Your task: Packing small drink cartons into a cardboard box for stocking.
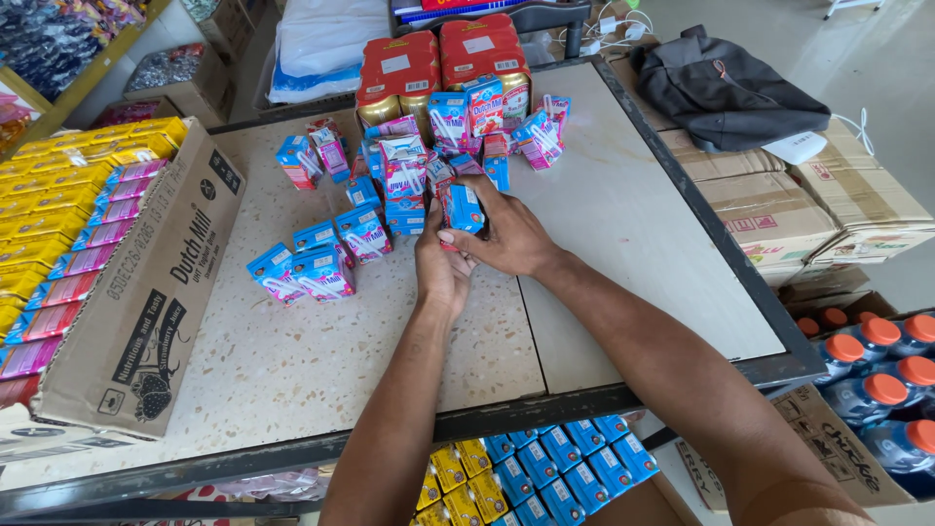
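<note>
Both my hands meet over the middle of the speckled table (321, 360). My right hand (506, 237) grips a small blue-and-pink drink carton (466, 207) from above. Under it, my left hand (440, 271) cups the same carton, or others beneath it that are mostly hidden. A loose pile of several matching small cartons (390, 175) lies just beyond my hands. More of them sit in a group (312, 258) to the left.
An open cardboard box (136, 292) of yellow and pink cartons lies at the left. Red shrink-wrapped can packs (438, 63) stand at the table's far edge. A dark bag (726, 88) rests on cardboard boxes at right. Orange-capped bottles (877, 380) stand lower right, with cartons (545, 472) under the table.
</note>
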